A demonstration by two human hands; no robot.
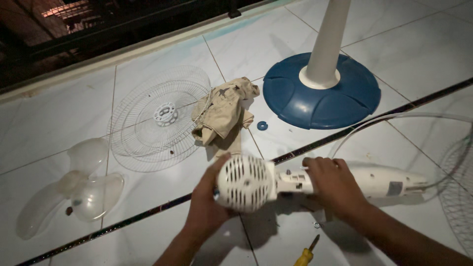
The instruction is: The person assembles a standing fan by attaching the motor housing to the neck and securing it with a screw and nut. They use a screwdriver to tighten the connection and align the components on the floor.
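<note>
My left hand [206,204] grips the round, slotted rear housing of a white fan motor head [245,183], held just above the floor tiles. My right hand [335,186] rests on the motor's neck, where it joins the white upper section of the fan body [384,181] lying flat on the floor. A white cord [394,117] curves away from that body toward the right.
The blue round base with its white pole [321,91] stands behind. A white wire grille [160,116], a beige cloth [224,114], a small blue ring [262,125] and a clear fan blade [81,189] lie on the tiles. A second grille [458,192] sits at right, a yellow-handled screwdriver [306,253] near me.
</note>
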